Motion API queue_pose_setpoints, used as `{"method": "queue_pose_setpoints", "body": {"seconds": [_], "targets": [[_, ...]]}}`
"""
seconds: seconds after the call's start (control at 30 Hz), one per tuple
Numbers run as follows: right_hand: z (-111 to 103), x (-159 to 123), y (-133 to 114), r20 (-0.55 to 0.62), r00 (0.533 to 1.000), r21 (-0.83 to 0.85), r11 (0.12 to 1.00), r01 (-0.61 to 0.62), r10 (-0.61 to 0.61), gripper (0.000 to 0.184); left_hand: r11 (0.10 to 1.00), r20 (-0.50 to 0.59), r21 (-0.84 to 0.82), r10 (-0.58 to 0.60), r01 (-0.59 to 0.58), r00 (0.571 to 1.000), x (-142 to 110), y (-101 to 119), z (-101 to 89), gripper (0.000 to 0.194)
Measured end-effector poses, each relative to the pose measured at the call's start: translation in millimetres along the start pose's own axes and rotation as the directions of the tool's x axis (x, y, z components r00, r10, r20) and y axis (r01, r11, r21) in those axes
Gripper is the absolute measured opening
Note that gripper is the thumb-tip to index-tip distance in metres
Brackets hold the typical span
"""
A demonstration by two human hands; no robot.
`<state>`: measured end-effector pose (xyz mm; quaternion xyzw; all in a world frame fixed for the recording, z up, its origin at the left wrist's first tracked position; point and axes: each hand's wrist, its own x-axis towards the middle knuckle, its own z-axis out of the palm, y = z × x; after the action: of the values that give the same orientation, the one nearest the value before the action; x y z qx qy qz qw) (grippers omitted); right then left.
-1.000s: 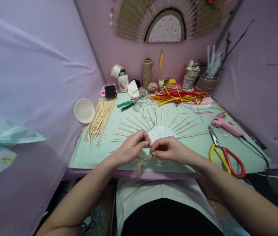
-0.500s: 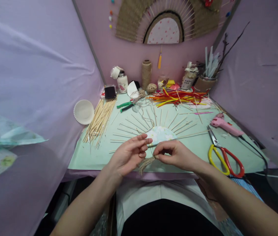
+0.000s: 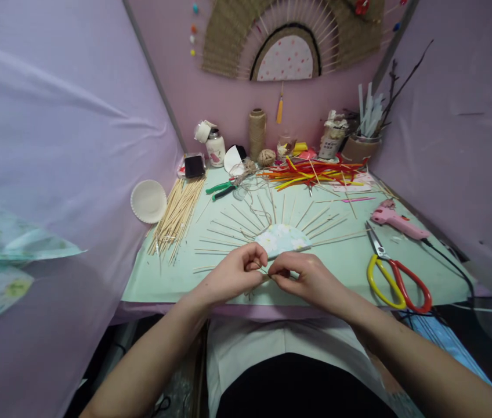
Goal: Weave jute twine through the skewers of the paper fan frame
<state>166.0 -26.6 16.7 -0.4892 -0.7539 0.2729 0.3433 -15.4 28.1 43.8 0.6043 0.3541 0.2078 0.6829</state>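
Observation:
Near the front edge of the table, my left hand (image 3: 239,270) and my right hand (image 3: 302,273) meet with fingertips almost touching. Both pinch a small bundle of brown twine (image 3: 249,294), whose loose strands stick out below my left hand; most of it is hidden by my fingers. A thin strand runs between the two pinches. Just beyond my hands lies a half-round piece of pale blue floral fabric (image 3: 283,239), with thin bamboo sticks (image 3: 246,216) fanned out around it. A loose twine strand curls over the sticks on the left.
Scissors (image 3: 387,273) and a pink glue gun (image 3: 402,223) lie to the right. Bamboo sticks (image 3: 178,217) are piled at left beside a white dish (image 3: 148,201). Green-handled pliers (image 3: 220,188), red and yellow pipe cleaners (image 3: 315,174) and a twine spool (image 3: 257,133) are behind.
My left hand has closed from loosely spread fingers into a pinch and moved right, up against my right fingertips. The twine bundle is now mostly covered.

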Motion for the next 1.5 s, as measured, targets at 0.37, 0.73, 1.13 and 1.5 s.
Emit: {"method": "queue_pose_setpoints", "body": {"seconds": [0.37, 0.73, 1.13, 1.5], "targets": [[-1.9, -2.4, 3.8, -0.021, 0.998, 0.127, 0.990, -0.056, 0.059, 0.013, 0.998, -0.237, 0.026, -0.048, 0.056, 0.970, 26.7, -20.5, 2.0, 0.036], [-11.2, -5.5, 0.0, 0.301, 0.944, 0.691, 0.653, -0.312, 0.133, 0.010, 0.887, 0.302, -0.461, 0.130, 0.025, 0.944, 28.6, -23.2, -4.1, 0.039], [23.3, -15.4, 11.3, 0.389, 0.909, 0.920, -0.011, -0.392, 0.146, 0.027, 0.812, 0.478, -0.043, 0.528, -0.582, 0.702, 30.2, -13.5, -11.6, 0.040], [33.9, -13.0, 1.7, 0.406, 0.894, 0.907, -0.205, -0.368, 0.192, 0.030, 0.800, 0.425, 0.033, 0.532, -0.600, 0.732, 30.1, -14.7, -13.1, 0.026]]}}
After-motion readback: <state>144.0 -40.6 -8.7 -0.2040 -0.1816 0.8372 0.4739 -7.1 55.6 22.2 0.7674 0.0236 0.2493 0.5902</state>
